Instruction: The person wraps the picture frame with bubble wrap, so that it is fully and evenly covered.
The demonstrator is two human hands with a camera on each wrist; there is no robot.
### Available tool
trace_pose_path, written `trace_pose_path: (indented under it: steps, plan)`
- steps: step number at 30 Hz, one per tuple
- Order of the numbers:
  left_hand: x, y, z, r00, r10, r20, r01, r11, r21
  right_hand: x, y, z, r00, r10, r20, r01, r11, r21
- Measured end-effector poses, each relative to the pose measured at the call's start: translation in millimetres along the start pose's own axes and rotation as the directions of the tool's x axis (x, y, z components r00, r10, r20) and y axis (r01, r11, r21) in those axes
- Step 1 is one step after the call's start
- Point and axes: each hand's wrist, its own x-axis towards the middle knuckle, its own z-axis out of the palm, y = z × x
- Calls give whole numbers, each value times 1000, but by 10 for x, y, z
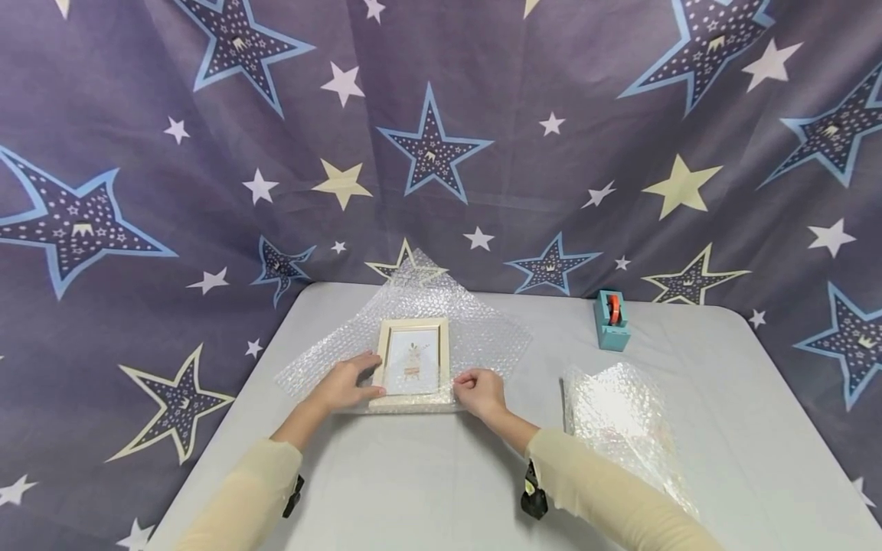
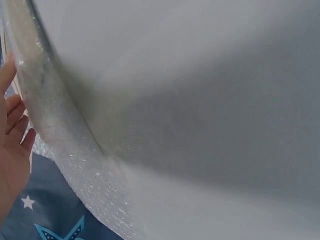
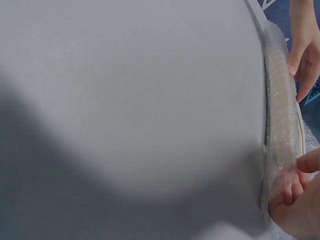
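A light wooden picture frame (image 1: 445,344) with a small drawing lies on a sheet of bubble wrap (image 1: 492,329), set cornerwise. The wrap's near corner is folded up over the frame's lower part. My left hand (image 1: 347,381) rests along the frame's left side, fingers and thumb extended and touching it. At the frame's lower right corner my right hand (image 1: 480,392) pinches the folded wrap with curled fingers. In the right wrist view, the right hand (image 3: 300,200) is at the wrapped near edge, partly behind clear film. The left wrist view shows the left hand (image 2: 15,145) beside the wrap.
A teal tape dispenser (image 1: 612,325) with an orange roll stands at the table's back right. To the right lies a bubble-wrapped flat item (image 1: 620,421), its contents blurred by glare. A star-patterned curtain (image 1: 482,115) hangs behind the pale grey table (image 1: 413,490).
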Motion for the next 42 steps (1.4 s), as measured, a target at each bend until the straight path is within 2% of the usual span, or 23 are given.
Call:
trace_pose_path:
  steps: [5,7,9,11,15,17,18,19,22,24,30,32,35,40,42]
  plan:
    - [-4,18,2,1000,-15,-16,15,1000,-6,18,-55,-14,993,-121,1,121,988,-98]
    - [-6,18,7,1000,-10,-24,10,1000,4,25,-83,-19,979,-199,39,202,964,-173]
    - [-11,21,16,1000,-16,-25,16,1000,2,27,-108,-21,957,-268,110,288,924,-252]
    - [-20,29,30,1000,-24,-16,24,1000,2,24,-117,-19,918,-346,193,392,862,-322]
    - [-29,55,61,999,-50,13,50,999,0,11,-96,-1,790,-504,349,611,693,-382]
    - [-32,62,77,998,-62,20,62,998,4,0,-76,10,749,-542,381,661,647,-380]
    - [-31,64,83,997,-68,21,68,998,7,-2,-69,17,743,-546,387,668,642,-377]
    - [-29,65,89,997,-78,20,78,997,7,-3,-66,23,748,-542,384,663,648,-375]
    - [-26,56,89,996,-92,13,92,996,8,17,-75,46,784,-498,372,618,689,-380]
    - [-28,60,78,996,-85,3,85,996,11,35,-80,62,792,-483,372,606,696,-385]
    - [4,105,63,997,-77,-6,77,997,25,66,-32,87,767,-520,376,640,665,-385]
    - [36,111,51,997,-83,4,83,996,26,76,-14,91,767,-522,374,641,663,-387]
    - [104,114,-14,998,-53,14,53,998,20,84,0,94,771,-515,373,635,664,-396]
    - [331,74,-198,1000,0,15,0,1000,-9,75,-2,99,778,-494,389,625,674,-394]
    - [470,36,-293,1000,-11,-6,11,1000,-3,66,-12,105,777,-491,394,624,679,-386]
